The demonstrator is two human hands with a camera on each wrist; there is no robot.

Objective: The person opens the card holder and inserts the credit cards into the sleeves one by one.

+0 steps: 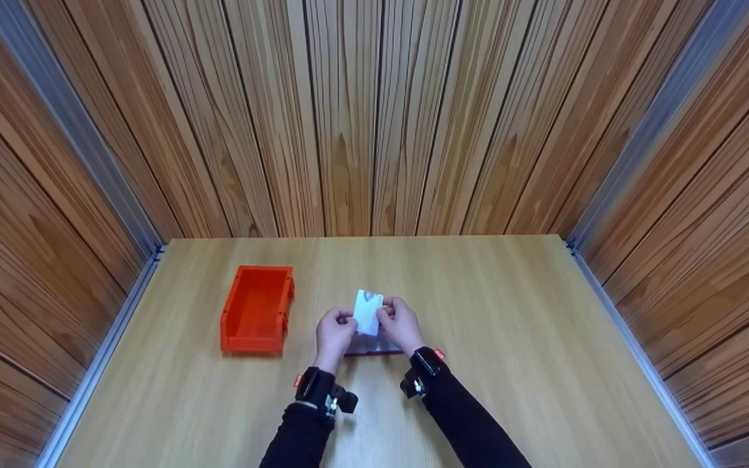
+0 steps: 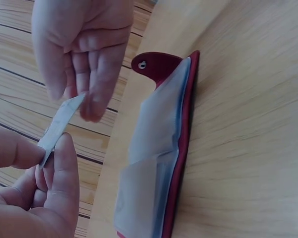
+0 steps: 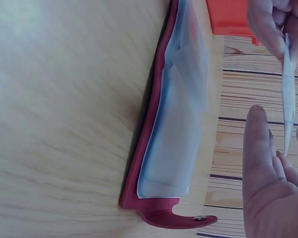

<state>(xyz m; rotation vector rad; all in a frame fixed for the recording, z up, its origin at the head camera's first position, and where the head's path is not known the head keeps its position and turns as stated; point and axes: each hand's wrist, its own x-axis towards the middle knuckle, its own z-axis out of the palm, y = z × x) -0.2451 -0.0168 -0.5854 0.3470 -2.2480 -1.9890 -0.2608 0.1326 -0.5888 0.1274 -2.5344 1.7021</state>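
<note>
A small white card [image 1: 368, 312] with a grey mark near its top is up in front of both hands, seen nearly edge-on in the wrist views. My left hand [image 1: 335, 336] pinches one edge of it between thumb and fingers. At the opposite edge is my right hand [image 1: 404, 327], its fingers fairly straight; in the right wrist view its thumb and index finger stand apart on either side of the card. Below the hands lies a dark red card holder [image 2: 181, 148], spread open, with cloudy clear plastic sleeves [image 3: 174, 144] and a snap tab [image 2: 159, 65]. In the head view the hands partly hide it.
An orange-red open bin [image 1: 256, 309] stands on the table to the left of the hands. The light wood table [image 1: 478, 292] meets wood-plank walls [image 1: 348, 130] at the back and sides, with metal rails [image 1: 108, 325] along the side edges.
</note>
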